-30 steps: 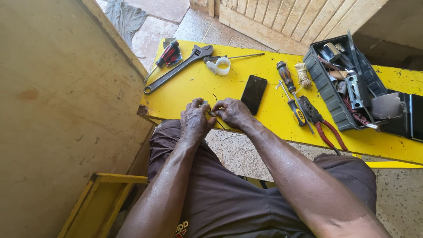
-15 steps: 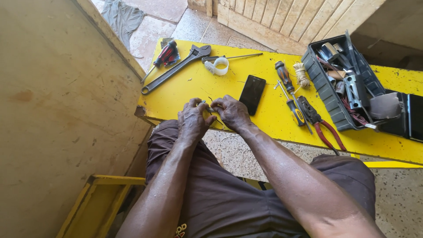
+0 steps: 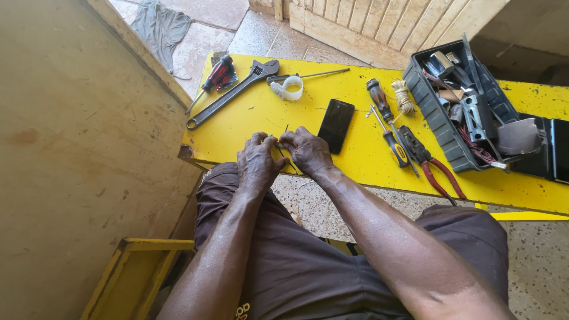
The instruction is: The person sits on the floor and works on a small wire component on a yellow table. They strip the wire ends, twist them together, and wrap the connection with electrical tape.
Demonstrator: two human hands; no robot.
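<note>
- Head view looks down on the left hand and right hand, pressed together at the near edge of the yellow bench.
- Both grips are pinched shut on a thin dark wire; a short end sticks up between the fingertips, and the rest is hidden by the fingers.
- The wire sits just inside the bench's front edge, above the person's lap, with bare yellow surface left of the hands up to the bench corner.
- Just beside the right hand lies a black phone, face up.
- Farther back lie an adjustable wrench, a red-handled tool and a roll of white tape.
- To the right lie two screwdrivers, a small coil of twine and red-handled pliers, the handles overhanging the front edge.
- An open black toolbox stands at the far right, crowded with metal tools and red wires.
</note>
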